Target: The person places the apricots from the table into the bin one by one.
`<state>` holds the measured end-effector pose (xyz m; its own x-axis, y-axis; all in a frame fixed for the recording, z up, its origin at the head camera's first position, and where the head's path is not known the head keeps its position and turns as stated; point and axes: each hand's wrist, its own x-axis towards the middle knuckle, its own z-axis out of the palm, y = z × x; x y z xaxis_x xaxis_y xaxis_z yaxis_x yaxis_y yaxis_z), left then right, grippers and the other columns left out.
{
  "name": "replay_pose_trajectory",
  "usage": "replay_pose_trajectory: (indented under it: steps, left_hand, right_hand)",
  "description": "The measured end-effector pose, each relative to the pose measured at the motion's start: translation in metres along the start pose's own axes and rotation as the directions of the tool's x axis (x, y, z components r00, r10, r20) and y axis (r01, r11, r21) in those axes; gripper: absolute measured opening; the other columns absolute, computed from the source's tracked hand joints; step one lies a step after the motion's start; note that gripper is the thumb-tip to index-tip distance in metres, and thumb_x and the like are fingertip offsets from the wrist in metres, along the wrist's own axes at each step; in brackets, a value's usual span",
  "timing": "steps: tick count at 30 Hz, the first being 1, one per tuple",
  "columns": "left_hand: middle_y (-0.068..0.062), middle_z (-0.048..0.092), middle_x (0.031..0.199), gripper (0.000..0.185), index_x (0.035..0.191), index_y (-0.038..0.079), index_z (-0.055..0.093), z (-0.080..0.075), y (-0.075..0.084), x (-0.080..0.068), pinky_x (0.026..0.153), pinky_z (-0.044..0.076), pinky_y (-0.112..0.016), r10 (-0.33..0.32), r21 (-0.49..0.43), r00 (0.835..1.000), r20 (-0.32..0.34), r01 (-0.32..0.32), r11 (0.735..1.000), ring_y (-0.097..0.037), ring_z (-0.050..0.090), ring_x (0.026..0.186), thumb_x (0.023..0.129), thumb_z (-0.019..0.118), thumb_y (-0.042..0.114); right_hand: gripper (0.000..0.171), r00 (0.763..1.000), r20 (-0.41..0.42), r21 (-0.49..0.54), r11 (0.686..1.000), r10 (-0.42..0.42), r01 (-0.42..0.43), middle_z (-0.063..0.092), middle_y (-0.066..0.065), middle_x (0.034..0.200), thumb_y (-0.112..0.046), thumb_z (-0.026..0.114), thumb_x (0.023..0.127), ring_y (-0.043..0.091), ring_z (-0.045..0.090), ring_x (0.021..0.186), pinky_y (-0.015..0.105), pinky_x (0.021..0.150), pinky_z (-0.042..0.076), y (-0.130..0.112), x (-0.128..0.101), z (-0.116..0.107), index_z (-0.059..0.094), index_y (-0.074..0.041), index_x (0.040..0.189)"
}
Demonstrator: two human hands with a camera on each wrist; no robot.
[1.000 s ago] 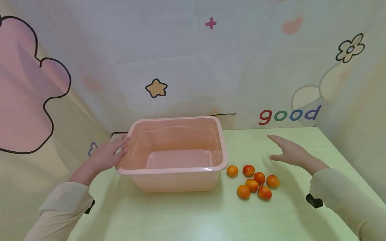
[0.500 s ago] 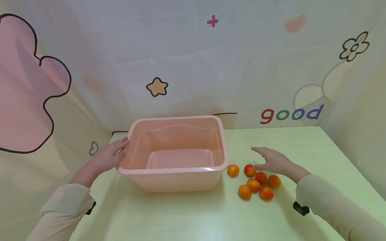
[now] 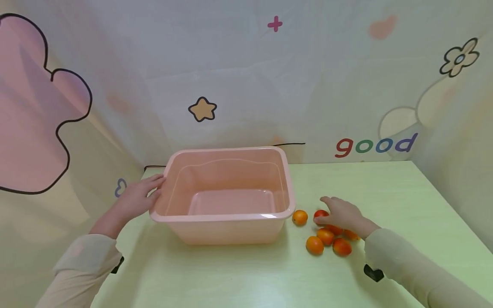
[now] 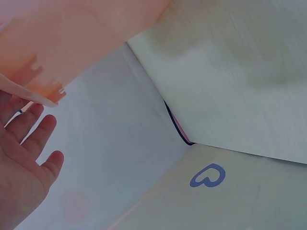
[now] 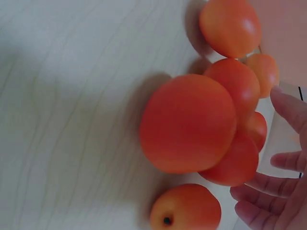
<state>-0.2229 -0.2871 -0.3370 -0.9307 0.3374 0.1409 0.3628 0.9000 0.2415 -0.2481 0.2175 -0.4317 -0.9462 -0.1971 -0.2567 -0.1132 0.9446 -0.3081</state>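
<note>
Head view: my right hand (image 3: 342, 213) has dropped from mid-air onto the pile of orange fruits (image 3: 326, 235) right of the pink tub (image 3: 227, 194), fingers loosely spread, touching the reddest one (image 3: 320, 214). My left hand (image 3: 138, 197) stays flat against the tub's left rim.

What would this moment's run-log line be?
left hand: rests on pink tub rim | right hand: over fruit cluster, touching | tub: empty

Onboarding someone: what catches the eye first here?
The empty pink tub at the middle of the pale green table, left hand flat against its side. Right of it, a cluster of orange fruits, with the right hand lowered over them.
</note>
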Motion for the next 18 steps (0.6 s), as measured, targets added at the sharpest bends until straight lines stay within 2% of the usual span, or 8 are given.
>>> replay_pose_trajectory:
  steps: [7,13,18]
  left_hand:
    - [-0.023,0.039,0.134,0.044,0.128,-0.004,0.042,0.004,-0.003,0.0,0.095,0.032,-0.055,-0.01,0.002,1.0,-0.014,0.011,1.0,-0.043,0.037,0.12,0.088,0.049,0.013]
    - [-0.025,0.041,0.131,0.043,0.126,-0.006,0.044,0.003,-0.003,-0.001,0.095,0.033,-0.054,0.009,0.008,0.999,-0.031,-0.009,1.0,-0.043,0.038,0.119,0.088,0.049,0.013]
    - [-0.025,0.042,0.131,0.043,0.126,-0.006,0.045,0.001,-0.001,-0.001,0.095,0.033,-0.054,0.019,0.002,0.999,-0.027,-0.019,1.0,-0.043,0.038,0.119,0.088,0.05,0.013]
  right_hand:
    - [0.068,1.0,-0.001,-0.005,0.999,0.032,-0.032,0.061,0.01,0.095,-0.047,0.066,0.072,0.018,0.051,0.073,0.036,0.069,0.048,-0.002,0.004,0.006,0.047,0.001,0.117]
    - [0.054,0.998,0.013,0.029,0.998,0.054,-0.054,0.057,0.005,0.081,-0.04,0.067,0.074,0.017,0.048,0.067,0.026,0.06,0.041,-0.003,0.007,0.01,0.05,0.0,0.106]
    - [0.041,1.0,0.006,0.053,0.998,0.024,-0.024,0.055,0.003,0.078,-0.031,0.067,0.076,0.017,0.048,0.068,0.026,0.061,0.041,-0.003,0.01,0.012,0.052,-0.002,0.101]
